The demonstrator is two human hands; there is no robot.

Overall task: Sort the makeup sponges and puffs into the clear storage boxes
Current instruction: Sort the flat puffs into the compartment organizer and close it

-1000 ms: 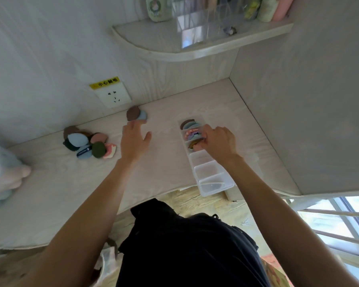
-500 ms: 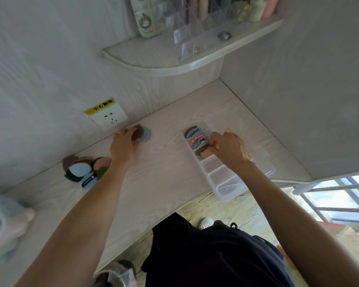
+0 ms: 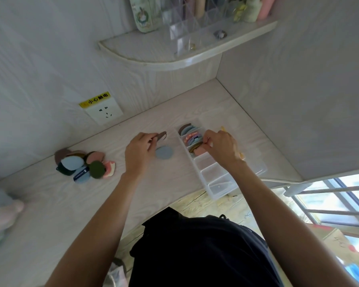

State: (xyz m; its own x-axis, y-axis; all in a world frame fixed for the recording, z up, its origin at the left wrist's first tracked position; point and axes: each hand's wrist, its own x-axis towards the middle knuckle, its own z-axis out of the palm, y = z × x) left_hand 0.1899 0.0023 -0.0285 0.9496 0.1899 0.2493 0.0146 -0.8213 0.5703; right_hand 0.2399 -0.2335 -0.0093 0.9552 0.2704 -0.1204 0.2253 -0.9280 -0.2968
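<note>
L hand (image 3: 138,151) pinches brown puff (image 3: 161,136), tilted | R hand (image 3: 220,147) pinches sponges (image 3: 192,139) in box (image 3: 218,183)

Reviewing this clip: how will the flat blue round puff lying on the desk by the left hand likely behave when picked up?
The blue round puff looks thin and lies flat on the desk, so it probably won't roll. Probably light and soft; the left hand lifts a similar brown puff with a fingertip pinch. Its flatness may make edge-lifting fiddly.
</note>
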